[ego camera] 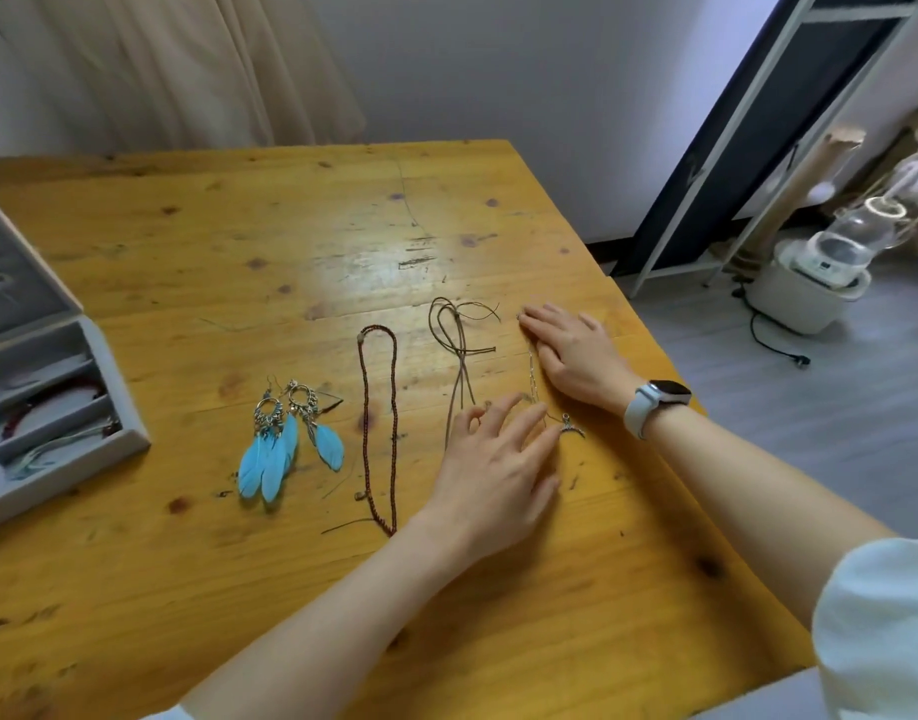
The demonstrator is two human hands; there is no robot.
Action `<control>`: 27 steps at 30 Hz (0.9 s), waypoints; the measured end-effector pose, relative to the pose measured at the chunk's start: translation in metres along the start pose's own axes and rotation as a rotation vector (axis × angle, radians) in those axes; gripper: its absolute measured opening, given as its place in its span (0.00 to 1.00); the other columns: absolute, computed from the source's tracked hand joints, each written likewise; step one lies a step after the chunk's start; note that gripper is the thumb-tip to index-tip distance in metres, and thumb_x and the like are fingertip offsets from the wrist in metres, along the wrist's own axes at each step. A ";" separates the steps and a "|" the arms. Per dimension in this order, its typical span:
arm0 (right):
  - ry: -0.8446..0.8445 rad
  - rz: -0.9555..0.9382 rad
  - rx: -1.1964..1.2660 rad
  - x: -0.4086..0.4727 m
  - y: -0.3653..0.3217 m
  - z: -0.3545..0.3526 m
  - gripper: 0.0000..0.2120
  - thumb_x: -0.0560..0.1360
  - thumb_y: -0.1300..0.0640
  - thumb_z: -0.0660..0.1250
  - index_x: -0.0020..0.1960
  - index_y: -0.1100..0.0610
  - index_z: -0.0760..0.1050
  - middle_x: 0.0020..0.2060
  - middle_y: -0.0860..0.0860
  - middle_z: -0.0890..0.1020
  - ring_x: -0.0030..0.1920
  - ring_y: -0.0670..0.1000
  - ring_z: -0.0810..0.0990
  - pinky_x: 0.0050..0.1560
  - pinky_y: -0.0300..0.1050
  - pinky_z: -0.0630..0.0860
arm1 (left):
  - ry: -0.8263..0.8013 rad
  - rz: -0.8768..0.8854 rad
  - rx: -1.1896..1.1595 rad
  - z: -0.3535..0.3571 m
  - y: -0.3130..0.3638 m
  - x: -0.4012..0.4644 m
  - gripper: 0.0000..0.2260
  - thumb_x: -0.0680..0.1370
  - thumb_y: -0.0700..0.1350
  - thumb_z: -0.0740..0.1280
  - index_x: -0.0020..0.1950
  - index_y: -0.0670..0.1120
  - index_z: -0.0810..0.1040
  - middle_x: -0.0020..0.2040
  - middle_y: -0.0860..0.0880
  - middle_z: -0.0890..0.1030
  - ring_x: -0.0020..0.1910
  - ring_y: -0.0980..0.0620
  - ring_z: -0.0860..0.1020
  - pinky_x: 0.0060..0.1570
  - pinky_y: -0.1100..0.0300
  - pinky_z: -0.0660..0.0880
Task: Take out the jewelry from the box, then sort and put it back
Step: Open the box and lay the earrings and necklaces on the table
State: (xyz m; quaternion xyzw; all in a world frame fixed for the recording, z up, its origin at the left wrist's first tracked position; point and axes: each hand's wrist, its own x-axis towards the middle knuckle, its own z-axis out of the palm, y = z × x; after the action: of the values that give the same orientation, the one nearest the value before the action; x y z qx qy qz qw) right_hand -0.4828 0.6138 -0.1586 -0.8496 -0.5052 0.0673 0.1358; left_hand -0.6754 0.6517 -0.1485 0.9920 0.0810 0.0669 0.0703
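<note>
Wooden table [290, 241] already carries feather earrings [285, 444], a beaded necklace [378, 423] and a cord necklace [459, 350]. Both the left hand [490, 475] and right hand [576, 356], fingers straight, flatten a silver chain [533, 376]. More jewelry remains inside the jewelry box [108, 407]; returning appears unstarted.

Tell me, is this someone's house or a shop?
Probably a room in a home, not a shop. A worn wooden table stands by a curtain, and a small appliance sits plugged in on the floor beside a shelf frame.

Soft daylight — tabletop [373, 252] glare, warped edges
</note>
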 end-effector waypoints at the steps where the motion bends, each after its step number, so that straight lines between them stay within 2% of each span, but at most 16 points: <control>1: -0.066 -0.004 -0.031 -0.002 0.000 0.000 0.22 0.79 0.58 0.50 0.73 0.52 0.56 0.74 0.47 0.57 0.74 0.47 0.52 0.73 0.54 0.47 | -0.040 0.024 -0.022 -0.002 0.000 -0.001 0.21 0.75 0.56 0.54 0.64 0.49 0.72 0.65 0.49 0.73 0.68 0.46 0.66 0.61 0.44 0.65; 3: -0.108 0.015 -0.020 -0.003 -0.004 -0.003 0.23 0.79 0.58 0.49 0.74 0.51 0.53 0.74 0.47 0.54 0.74 0.46 0.48 0.73 0.54 0.44 | -0.089 0.026 -0.079 -0.002 -0.003 -0.003 0.21 0.78 0.55 0.54 0.69 0.49 0.66 0.71 0.50 0.66 0.72 0.47 0.58 0.67 0.43 0.54; 5: -0.077 0.037 0.044 -0.003 -0.011 -0.009 0.22 0.79 0.59 0.49 0.73 0.52 0.54 0.74 0.48 0.54 0.74 0.46 0.48 0.73 0.54 0.43 | -0.079 0.018 -0.065 -0.004 -0.007 -0.007 0.22 0.78 0.56 0.52 0.70 0.50 0.63 0.73 0.50 0.62 0.74 0.48 0.53 0.69 0.44 0.47; 8: 0.004 0.030 0.097 -0.004 -0.031 -0.019 0.21 0.78 0.61 0.52 0.71 0.54 0.60 0.74 0.50 0.56 0.74 0.48 0.51 0.73 0.52 0.46 | -0.029 -0.007 -0.048 -0.018 -0.022 -0.013 0.24 0.76 0.58 0.47 0.68 0.51 0.67 0.72 0.50 0.64 0.74 0.49 0.55 0.70 0.44 0.45; 11: 0.062 -0.054 0.098 -0.002 -0.063 -0.029 0.19 0.77 0.62 0.54 0.68 0.56 0.66 0.71 0.52 0.64 0.73 0.50 0.57 0.73 0.51 0.52 | 0.007 -0.097 -0.015 -0.043 -0.054 -0.020 0.20 0.79 0.56 0.50 0.68 0.52 0.68 0.72 0.52 0.64 0.74 0.51 0.54 0.70 0.47 0.43; 14: 0.116 -0.142 0.144 0.007 -0.109 -0.039 0.15 0.76 0.62 0.57 0.61 0.57 0.74 0.60 0.52 0.77 0.64 0.52 0.71 0.64 0.46 0.67 | 0.127 -0.179 -0.009 -0.076 -0.095 -0.035 0.18 0.78 0.54 0.53 0.63 0.50 0.73 0.68 0.50 0.69 0.72 0.49 0.60 0.69 0.46 0.49; 16: 0.124 -0.199 0.198 0.015 -0.147 -0.045 0.14 0.76 0.62 0.58 0.59 0.57 0.75 0.56 0.52 0.80 0.59 0.52 0.75 0.58 0.46 0.72 | 0.199 -0.252 0.007 -0.103 -0.126 -0.051 0.18 0.77 0.53 0.54 0.60 0.49 0.76 0.65 0.49 0.73 0.69 0.48 0.65 0.68 0.45 0.53; 22: 0.129 -0.364 0.425 0.057 -0.275 -0.037 0.12 0.75 0.65 0.60 0.55 0.59 0.78 0.48 0.55 0.83 0.50 0.53 0.79 0.54 0.51 0.75 | 0.366 -0.506 0.132 -0.171 -0.227 -0.126 0.14 0.77 0.46 0.60 0.61 0.47 0.76 0.63 0.48 0.74 0.66 0.50 0.68 0.67 0.49 0.57; 27: 0.053 -0.308 0.576 0.103 -0.371 -0.015 0.12 0.76 0.60 0.58 0.57 0.58 0.76 0.41 0.54 0.82 0.43 0.54 0.80 0.47 0.51 0.77 | 0.443 -0.710 0.296 -0.210 -0.303 -0.168 0.21 0.76 0.45 0.61 0.69 0.44 0.67 0.69 0.44 0.67 0.69 0.46 0.63 0.67 0.49 0.60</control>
State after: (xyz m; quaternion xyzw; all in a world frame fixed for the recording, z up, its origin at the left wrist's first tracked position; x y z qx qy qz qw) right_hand -0.7407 0.8695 -0.0307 -0.6914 -0.5842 0.1638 0.3922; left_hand -0.9157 0.9464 -0.0088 0.8637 0.4387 0.2371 -0.0730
